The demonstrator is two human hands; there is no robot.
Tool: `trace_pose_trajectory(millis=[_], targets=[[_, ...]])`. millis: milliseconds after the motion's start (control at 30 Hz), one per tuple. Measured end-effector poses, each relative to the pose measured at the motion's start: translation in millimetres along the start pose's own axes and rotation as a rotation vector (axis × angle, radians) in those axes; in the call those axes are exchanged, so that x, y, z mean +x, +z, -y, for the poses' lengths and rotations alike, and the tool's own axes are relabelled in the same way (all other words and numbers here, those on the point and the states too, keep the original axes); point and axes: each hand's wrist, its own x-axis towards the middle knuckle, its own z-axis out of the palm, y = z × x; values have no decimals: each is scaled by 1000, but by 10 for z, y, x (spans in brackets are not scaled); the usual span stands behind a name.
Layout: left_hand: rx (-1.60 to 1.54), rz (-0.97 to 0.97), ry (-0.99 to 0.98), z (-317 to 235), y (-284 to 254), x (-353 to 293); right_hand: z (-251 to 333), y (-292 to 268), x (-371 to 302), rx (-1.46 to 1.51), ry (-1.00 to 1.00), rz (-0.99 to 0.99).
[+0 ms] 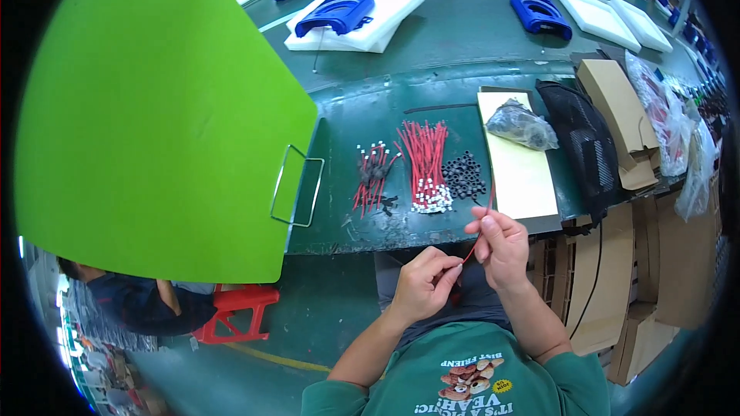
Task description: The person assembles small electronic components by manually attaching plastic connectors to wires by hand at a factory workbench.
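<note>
In front of my body, just off the table's near edge, a thin red wire [469,253] runs between my two hands. My left hand [424,285] pinches its lower end between thumb and fingers. Higher up, my right hand [502,248] grips the same wire, whose upper part sticks out past the fingers. On the table beyond lies a bundle of red wires [425,158] with white connectors. A pile of small black rings [465,176] sits to its right. Left of the bundle is a smaller group of red wires [374,173] with black pieces around their middles.
A large green panel [154,123] with a metal handle [299,186] stands at the left. Right of the rings lie a pale sheet [524,185], a plastic bag [520,125] and a black mesh bag [582,139]. Cardboard boxes [609,285] stand at the right. Blue housings [337,14] lie at the back.
</note>
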Motion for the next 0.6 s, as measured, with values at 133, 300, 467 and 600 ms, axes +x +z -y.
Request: trace_pose_trajectory(millis=[133,300,467,600], targets=[[69,42,15,-10,45,224,244,-167,-50,52,-135,-119],[485,-2,287,255,270,737,313,-387,-135,-114,-228,-126],[646,173,316,301,485,1052,310,-502,-183,-136,-160,-146],[840,263,304,396,578,1155,298,-548,-189,-146,-129,-135]])
